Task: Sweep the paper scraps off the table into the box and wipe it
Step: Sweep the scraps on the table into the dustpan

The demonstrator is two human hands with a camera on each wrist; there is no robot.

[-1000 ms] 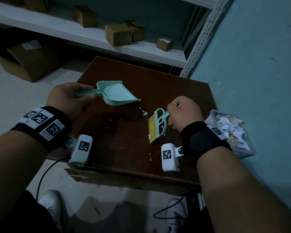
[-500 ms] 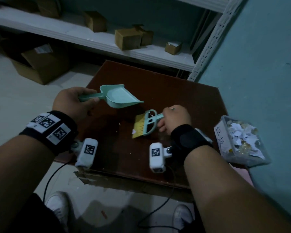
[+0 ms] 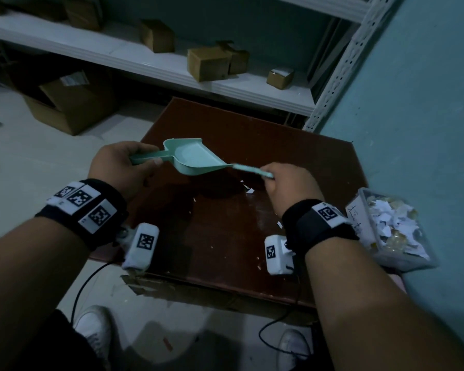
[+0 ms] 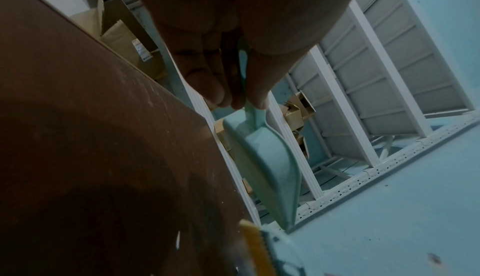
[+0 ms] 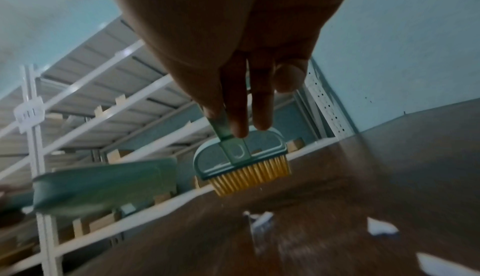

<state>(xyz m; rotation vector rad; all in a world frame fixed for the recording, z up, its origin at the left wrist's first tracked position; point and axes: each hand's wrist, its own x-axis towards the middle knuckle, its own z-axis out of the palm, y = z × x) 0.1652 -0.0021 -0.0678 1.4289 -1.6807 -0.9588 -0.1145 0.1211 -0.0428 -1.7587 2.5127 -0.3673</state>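
Observation:
My left hand (image 3: 121, 167) grips the handle of a mint-green dustpan (image 3: 196, 158) (image 4: 267, 167), held tilted above the brown table (image 3: 292, 145). My right hand (image 3: 289, 188) grips the handle of a small green brush (image 3: 252, 171) with yellow bristles (image 5: 249, 174), raised off the table with its head near the dustpan's (image 5: 103, 186) lip. Several white paper scraps (image 3: 249, 190) (image 5: 381, 228) lie on the table below the brush. A clear plastic box (image 3: 391, 228) full of scraps stands at the table's right edge.
White metal shelving (image 3: 150, 60) with small cardboard boxes (image 3: 208, 62) runs behind the table. A teal wall (image 3: 426, 116) stands close on the right. A large carton (image 3: 73, 103) sits on the floor at left. Cables hang below the table's near edge.
My right hand has lifted the brush off the table and swung it up and away toward the dustpan's lip. The dustpan has stayed about where it was.

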